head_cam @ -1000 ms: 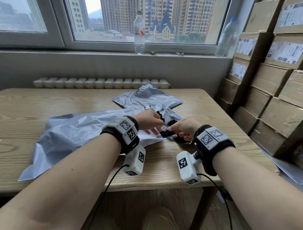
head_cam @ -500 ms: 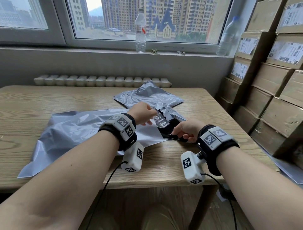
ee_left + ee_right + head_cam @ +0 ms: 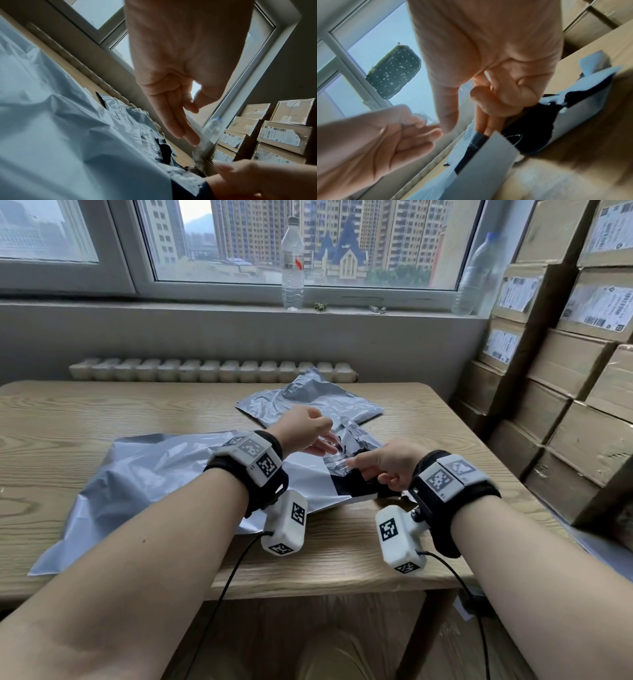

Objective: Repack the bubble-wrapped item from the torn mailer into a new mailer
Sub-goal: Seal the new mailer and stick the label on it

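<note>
The torn mailer [image 3: 352, 489], grey outside and black inside, lies on the table's right half. My right hand [image 3: 359, 470] grips its ripped edge, two fingers reaching into the opening [image 3: 530, 128]. My left hand [image 3: 325, 445] is raised just above that opening and pinches the clear bubble-wrapped item [image 3: 334, 455], which hangs blurred below the fingers [image 3: 203, 148]. Its lower end is still inside the opening. A large flat grey mailer [image 3: 154, 474] lies under my left wrist.
A smaller grey mailer [image 3: 308, 405] lies further back on the wooden table [image 3: 68, 412]. Stacked cardboard boxes [image 3: 582, 371] crowd the right side. Two water bottles [image 3: 293, 265] stand on the window sill, and a radiator [image 3: 212, 369] runs behind the table.
My left hand has risen away from the torn mailer's opening, drawing the clear wrapped item up with it. My right hand has stayed on the mailer's torn edge.
</note>
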